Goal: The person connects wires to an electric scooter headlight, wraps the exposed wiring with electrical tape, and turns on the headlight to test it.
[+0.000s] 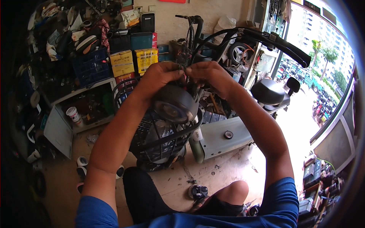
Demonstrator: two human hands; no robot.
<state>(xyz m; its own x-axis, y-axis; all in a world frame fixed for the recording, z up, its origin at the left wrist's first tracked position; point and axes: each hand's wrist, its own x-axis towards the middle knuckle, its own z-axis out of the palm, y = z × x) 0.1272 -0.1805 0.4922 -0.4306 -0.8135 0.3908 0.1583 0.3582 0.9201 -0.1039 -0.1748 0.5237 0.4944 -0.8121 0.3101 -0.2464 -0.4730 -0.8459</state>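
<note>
My left hand [163, 74] and my right hand [207, 78] meet in front of an electric scooter's steering column, fingertips pinched on thin dark wires [183, 67]; the exact point gripped is small and partly hidden. Just under my left hand hangs a round black lamp housing [173, 104], above a black wire basket [150, 138]. Behind my hands are the black handlebar [281, 45] and tangled cables. The scooter's grey footboard [218, 140], with a small round object [228, 134] on it, lies below my right hand, and its black seat [266, 91] is at the right.
Yellow boxes [146, 60], blue crates [89, 66] and clutter line the back left. An open cabinet [57, 131] holds a white bucket [73, 114]. Tools [315, 182] lie at the lower right beside the bright doorway. My knees [235, 190] are below, over the floor [171, 193].
</note>
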